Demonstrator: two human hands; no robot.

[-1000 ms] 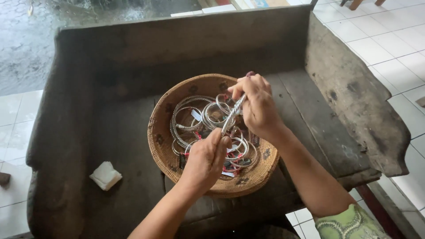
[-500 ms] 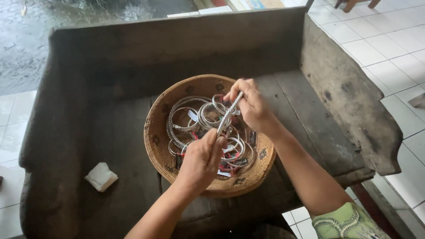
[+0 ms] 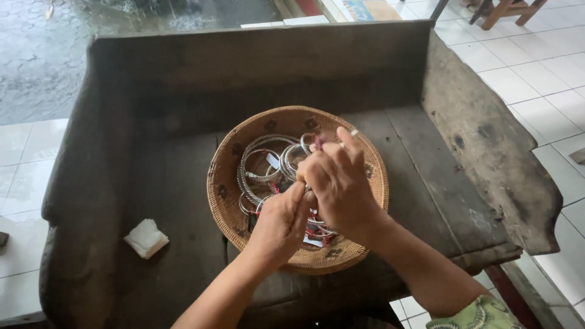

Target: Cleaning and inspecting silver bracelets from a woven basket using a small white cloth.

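Note:
A round woven basket (image 3: 226,207) sits on a dark wooden bench and holds several silver bangles (image 3: 262,163) with small red and white tags. Both my hands meet just above the basket's middle. My left hand (image 3: 279,224) comes up from below with its fingers pinched against my right. My right hand (image 3: 340,183) curls over from the right, a ring on one finger. Together they grip a thin silver bangle, which is almost wholly hidden between the fingers.
The bench (image 3: 152,183) has a tall back board and raised side boards at left and right. A small folded white cloth (image 3: 146,239) lies on it left of the basket. Pale floor tiles (image 3: 536,67) surround the bench, and wooden chair legs (image 3: 501,12) stand at the top right.
My hands have drawn closer together over the basket, so the silver piece that showed between them is now covered. The view has shifted slightly.

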